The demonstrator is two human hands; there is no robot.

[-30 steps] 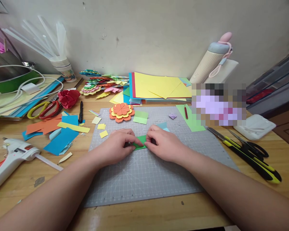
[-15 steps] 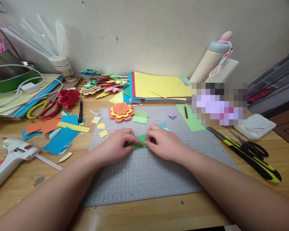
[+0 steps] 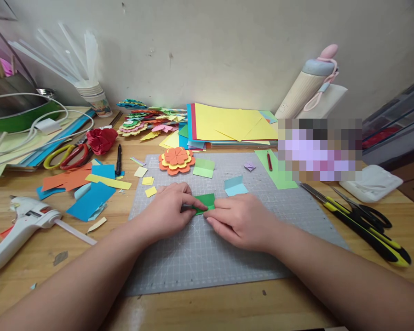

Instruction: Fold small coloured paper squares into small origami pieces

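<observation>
Green paper (image 3: 206,199) stays put; right hand (image 3: 240,219) has flattened.

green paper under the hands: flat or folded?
At least partly folded, it seems: the green paper shows a darker far panel and a brighter near strip. Cannot tell how far; left hand and right hand cover parts.
</observation>
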